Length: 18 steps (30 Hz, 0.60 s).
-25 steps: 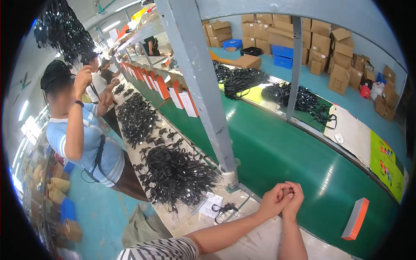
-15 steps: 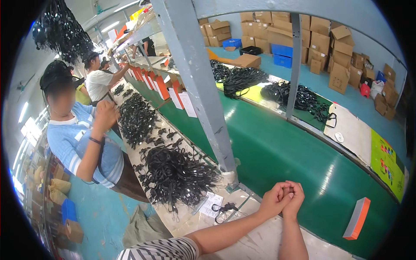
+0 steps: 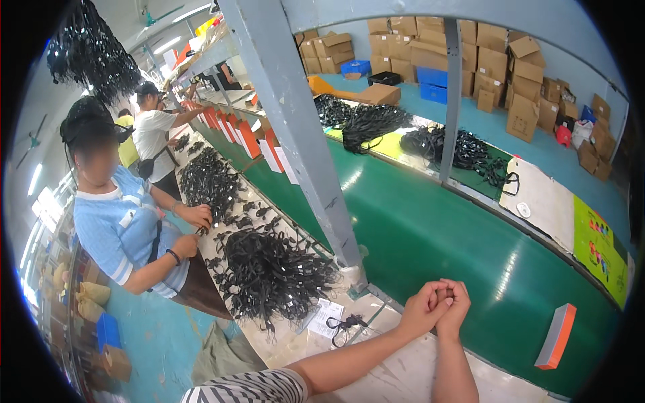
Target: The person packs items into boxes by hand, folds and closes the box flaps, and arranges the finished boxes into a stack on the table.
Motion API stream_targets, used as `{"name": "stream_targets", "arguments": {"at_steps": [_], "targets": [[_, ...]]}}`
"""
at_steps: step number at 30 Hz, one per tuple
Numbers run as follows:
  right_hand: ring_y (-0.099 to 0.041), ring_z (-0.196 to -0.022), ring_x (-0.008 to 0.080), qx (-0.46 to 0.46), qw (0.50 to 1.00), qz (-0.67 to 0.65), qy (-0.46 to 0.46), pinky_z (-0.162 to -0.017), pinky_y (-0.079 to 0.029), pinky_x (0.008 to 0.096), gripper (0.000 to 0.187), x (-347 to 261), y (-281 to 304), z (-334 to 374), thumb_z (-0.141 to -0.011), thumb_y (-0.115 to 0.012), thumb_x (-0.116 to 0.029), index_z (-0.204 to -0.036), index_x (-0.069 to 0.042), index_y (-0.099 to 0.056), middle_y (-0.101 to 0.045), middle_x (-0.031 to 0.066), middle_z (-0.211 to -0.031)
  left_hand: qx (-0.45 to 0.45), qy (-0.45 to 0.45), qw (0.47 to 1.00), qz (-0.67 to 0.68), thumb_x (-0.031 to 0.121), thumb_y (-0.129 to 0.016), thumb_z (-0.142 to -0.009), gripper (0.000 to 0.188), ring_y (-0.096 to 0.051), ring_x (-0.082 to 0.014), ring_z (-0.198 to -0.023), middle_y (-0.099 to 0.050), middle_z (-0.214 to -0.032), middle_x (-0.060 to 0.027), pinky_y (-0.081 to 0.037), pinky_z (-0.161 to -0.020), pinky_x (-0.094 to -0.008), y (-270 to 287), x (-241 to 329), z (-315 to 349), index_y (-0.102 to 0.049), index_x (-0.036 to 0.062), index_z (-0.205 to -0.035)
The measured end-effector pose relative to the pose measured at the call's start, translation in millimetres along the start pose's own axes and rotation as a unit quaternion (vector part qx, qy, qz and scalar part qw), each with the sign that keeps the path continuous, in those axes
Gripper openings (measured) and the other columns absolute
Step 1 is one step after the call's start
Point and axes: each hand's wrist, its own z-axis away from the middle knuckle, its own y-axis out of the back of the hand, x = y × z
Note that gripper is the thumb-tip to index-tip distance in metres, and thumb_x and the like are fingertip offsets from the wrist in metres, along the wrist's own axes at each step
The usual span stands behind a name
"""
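Note:
My left hand and my right hand are clasped together at the near edge of the green conveyor belt. Both have curled fingers, pressed against each other, and no object shows in them. Left of my forearm, a small black cord bundle lies on the pale worktop beside a white printed slip. Farther left is a big heap of black cords with small pale tags. On the belt to my right stands an orange and white box, apart from my hands.
A grey metal post rises at the belt's near edge. A co-worker in a blue top stands at the left, hands at the cords. More cord piles lie across the belt. Orange and white boxes line it farther off.
The co-worker's raised hand has come down to the cords on the worktop, where both their hands now are. My hands stay clasped in the same place. The view has shifted slightly.

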Motion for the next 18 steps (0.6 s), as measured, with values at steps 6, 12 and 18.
{"name": "stream_targets", "arguments": {"at_steps": [6, 12, 18], "targets": [[-0.057, -0.076, 0.0099, 0.010, 1.000, -0.020, -0.013, -0.065, -0.045, 0.0252, 0.018, 3.8, -1.0, 0.6, -0.089, -0.063, 0.006, -0.100, -0.001, -0.074, -0.062, 0.0013, -0.090, -0.002, 0.006, 1.000, -0.004, 0.022, -0.077, -0.095, 0.037, -0.045, -0.0108, -0.056, -0.045, -0.064, 0.0009, -0.039, -0.053, -0.0297, -1.6, 0.2, 3.9, -0.065, 0.0074, -0.126], [-0.056, -0.075, 0.0098, 0.011, 1.000, -0.009, 0.017, -0.064, -0.045, 0.0253, 0.019, 6.8, -0.3, -0.4, -0.088, -0.065, 0.009, -0.100, -0.002, -0.074, -0.061, 0.0012, -0.089, -0.001, 0.003, 1.000, 0.005, 0.022, -0.077, -0.095, 0.037, -0.045, -0.0098, -0.056, -0.045, -0.065, 0.0012, -0.039, -0.053, -0.0292, -1.7, 0.6, 3.3, -0.065, 0.0075, -0.126], [-0.056, -0.075, 0.0106, 0.014, 1.000, -0.013, 0.014, -0.065, -0.045, 0.0257, 0.019, 6.1, -2.1, 0.2, -0.087, -0.063, 0.007, -0.100, -0.002, -0.074, -0.062, 0.0015, -0.088, 0.002, -0.001, 1.000, 0.002, 0.022, -0.078, -0.095, 0.036, -0.046, -0.0109, -0.055, -0.045, -0.064, 0.0007, -0.039, -0.053, -0.0300, -2.0, -3.1, 3.1, -0.065, 0.0074, -0.126]]}}
